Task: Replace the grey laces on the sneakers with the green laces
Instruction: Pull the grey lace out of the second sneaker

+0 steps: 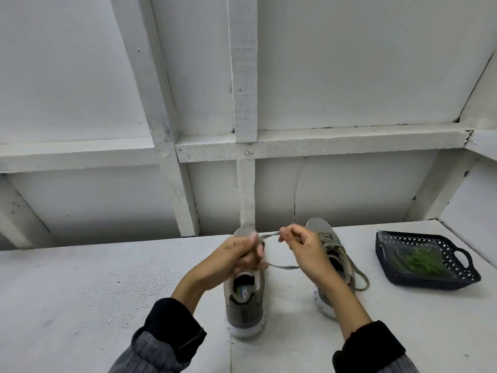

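Observation:
Two grey sneakers stand side by side on the white table, toes pointing away from me. Over the left sneaker [245, 300], my left hand [240, 258] grips the shoe's upper and a grey lace [282, 266]. My right hand [304, 250] pinches the same lace, which runs taut between the two hands at the toe end, with a second strand hanging lower. The right sneaker [329, 254] is partly hidden behind my right forearm; its grey lace is threaded and trails loose to the right. The green laces [419, 261] lie in a clear bag inside a dark basket.
The dark perforated basket [457, 258] with handles sits at the right of the table, near its right edge. White wooden wall framing rises directly behind the table's far edge. Bare white table surface [94, 286] stretches to the left of the sneakers.

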Demonstrator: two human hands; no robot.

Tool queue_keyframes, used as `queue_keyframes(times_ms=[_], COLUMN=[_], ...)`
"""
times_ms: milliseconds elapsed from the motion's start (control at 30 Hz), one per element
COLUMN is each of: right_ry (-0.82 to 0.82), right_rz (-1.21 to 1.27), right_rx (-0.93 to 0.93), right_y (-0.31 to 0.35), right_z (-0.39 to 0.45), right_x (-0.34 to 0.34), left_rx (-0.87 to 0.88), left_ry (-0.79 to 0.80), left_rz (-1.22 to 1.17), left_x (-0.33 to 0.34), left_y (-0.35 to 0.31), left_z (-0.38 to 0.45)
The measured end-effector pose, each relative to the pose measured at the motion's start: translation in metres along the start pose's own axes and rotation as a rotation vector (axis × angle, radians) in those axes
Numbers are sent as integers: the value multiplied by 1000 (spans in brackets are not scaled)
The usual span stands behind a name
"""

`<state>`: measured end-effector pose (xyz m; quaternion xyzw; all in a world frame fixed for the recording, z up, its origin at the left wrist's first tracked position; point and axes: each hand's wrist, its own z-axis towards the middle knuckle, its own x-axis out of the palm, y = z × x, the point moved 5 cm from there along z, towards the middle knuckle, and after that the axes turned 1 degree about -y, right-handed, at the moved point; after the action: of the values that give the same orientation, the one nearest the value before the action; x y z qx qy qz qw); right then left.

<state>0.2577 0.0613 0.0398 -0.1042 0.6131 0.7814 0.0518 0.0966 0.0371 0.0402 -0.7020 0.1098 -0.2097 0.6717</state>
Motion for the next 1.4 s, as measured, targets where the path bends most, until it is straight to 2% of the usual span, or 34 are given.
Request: queue_keyframes(times_ms=[67,100,167,233,300,367,400,467,533,633,700,767,833,933,1033,1133,1200,1267,1333,1400], right_ry=[78,124,213,298,348,316,266,142,56,8,30,108,205,265,219,105,40,10,24,88], right_rz=[-50,-75,-167,-266,-296,-241,-193,-138,-142,-159,-177,-198,-192,-178,-118,-84,-64,-71,-103,-141], right_rx=[4,9,-6,-30,-57,-78,-82,-83,-86,-76,-71,-66,-53,-43,-39,-63,-59,-51,-56,-51], right_y=[-7,-10,-14,-14,-8,1,5,8,7,-1,-6,-11,-14,-19,-14,-5,-3,-5,-8,-13], right_z=[-6,-10,-20,-30,-35,-34,-31,-22,-15,-10,-11,-17,-26,-37,-35,-25,-18,-12,-11,-14], right_x=[17,26,41,51,54,49,43,29,18,18,27,40,53,62,56,41,33,30,32,39], left_rx=[60,107,208,274,303,232,171,57,-31,-116,-71,49,112,74,48,-37,-80,-113,-11,134], left_ry=[-112,-209,-405,-547,-592,-491,-420,-301,-208,-83,-34,-81,-206,-367,-320,-145,-18,41,60,8], left_rz=[-422,-561,-623,-356,136,585,736,806,629,36,-435,-667,-533,15,482,607,467,62,-427,-734], left_x=[-5,-12,-31,-47,-55,-53,-52,-45,-37,-24,-19,-25,-37,-52,-59,-54,-45,-39,-36,-41], left_y=[-13,-17,-18,-13,-8,-1,3,8,9,6,-2,-9,-5,6,15,20,18,15,4,-6], left_z=[2,6,15,20,15,11,10,8,6,5,5,8,15,17,6,-1,-4,-4,-4,-2])
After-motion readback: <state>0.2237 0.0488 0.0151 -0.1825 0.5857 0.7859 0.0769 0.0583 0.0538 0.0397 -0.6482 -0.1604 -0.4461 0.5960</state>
